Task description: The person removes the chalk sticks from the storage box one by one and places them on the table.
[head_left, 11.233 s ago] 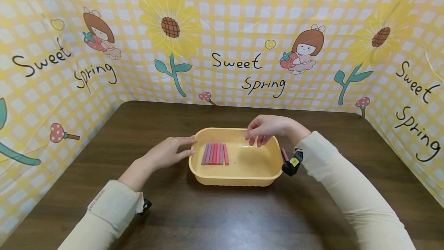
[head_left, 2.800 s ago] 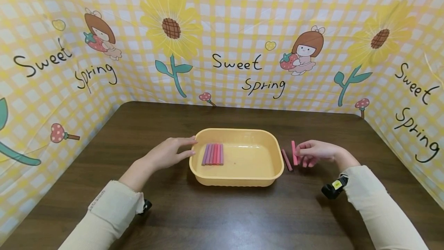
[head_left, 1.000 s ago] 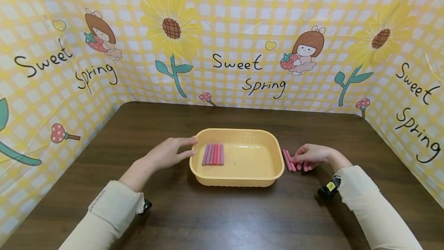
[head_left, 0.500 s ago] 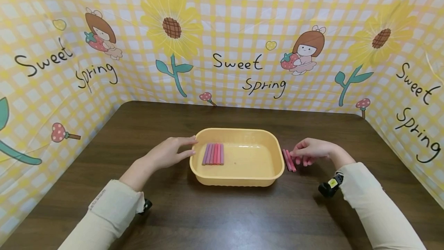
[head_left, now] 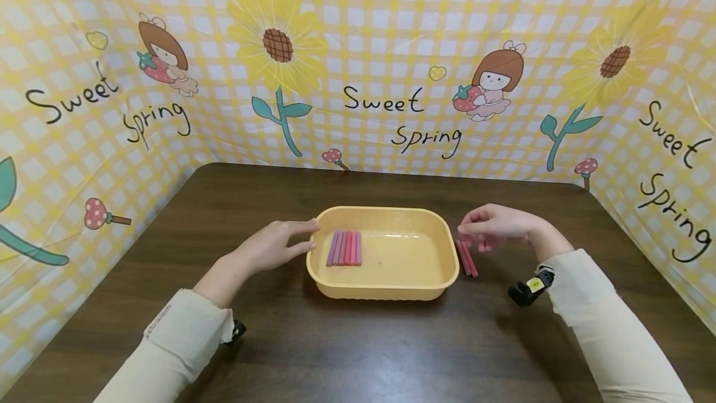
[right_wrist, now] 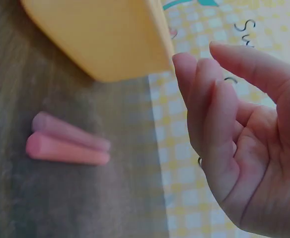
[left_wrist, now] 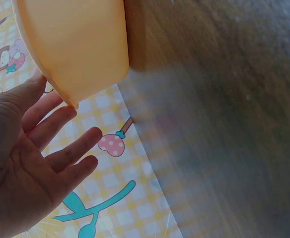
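A yellow rectangular plastic tub [head_left: 382, 291] stands mid-table. Inside, at its left, lies a tight row of several purple and pink chalk-like sticks [head_left: 344, 249]. Fingers of my left hand [head_left: 272, 245] rest against the tub's left rim, fairly straight; the left wrist view shows this hand [left_wrist: 33, 163] at the rim too. Two pink sticks [head_left: 467, 259] lie side by side on the table, right of the tub. My right hand [head_left: 498, 226] hovers over their far ends by the right rim. In the right wrist view, that hand [right_wrist: 244, 134] holds nothing, its fingers loosely bent.
The dark wooden table [head_left: 358, 347] extends around the tub. A yellow checked cloth [head_left: 369, 36] with printed flowers and lettering hangs behind and at both sides. A black wrist camera [head_left: 530, 287] sits under the right sleeve.
A pink stick left the tub's row; my right hand laid it beside the other one on the table and let go. That hand has since risen away from them. The left hand stays put.
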{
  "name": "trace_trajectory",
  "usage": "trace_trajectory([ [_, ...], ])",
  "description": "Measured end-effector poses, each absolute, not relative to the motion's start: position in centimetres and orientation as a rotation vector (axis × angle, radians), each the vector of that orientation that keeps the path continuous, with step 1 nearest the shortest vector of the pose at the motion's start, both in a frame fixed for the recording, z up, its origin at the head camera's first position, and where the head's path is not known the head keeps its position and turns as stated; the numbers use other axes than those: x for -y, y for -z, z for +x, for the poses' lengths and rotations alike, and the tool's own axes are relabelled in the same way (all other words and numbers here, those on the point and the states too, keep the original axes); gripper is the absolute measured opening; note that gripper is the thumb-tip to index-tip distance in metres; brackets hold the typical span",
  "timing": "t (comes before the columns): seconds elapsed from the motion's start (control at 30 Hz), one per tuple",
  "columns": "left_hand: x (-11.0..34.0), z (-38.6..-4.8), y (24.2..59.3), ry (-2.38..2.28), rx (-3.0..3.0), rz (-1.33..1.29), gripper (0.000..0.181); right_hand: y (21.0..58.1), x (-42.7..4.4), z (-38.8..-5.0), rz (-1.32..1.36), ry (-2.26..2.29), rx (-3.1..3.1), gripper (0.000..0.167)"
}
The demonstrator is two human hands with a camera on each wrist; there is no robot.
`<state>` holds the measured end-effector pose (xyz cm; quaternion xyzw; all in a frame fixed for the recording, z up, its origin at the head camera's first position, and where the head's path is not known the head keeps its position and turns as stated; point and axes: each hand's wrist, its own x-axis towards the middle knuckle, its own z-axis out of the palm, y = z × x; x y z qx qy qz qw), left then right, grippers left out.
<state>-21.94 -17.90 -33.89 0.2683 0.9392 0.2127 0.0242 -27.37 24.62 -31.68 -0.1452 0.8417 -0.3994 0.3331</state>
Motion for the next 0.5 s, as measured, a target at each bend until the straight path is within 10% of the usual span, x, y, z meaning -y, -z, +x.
trace_trajectory([
  [0.5, 17.9, -21.9, 33.9, -0.661, -2.908, 0.834, 0.044, 30.1, -21.4, -27.5, -0.499, 0.982, -2.214, 0.036],
])
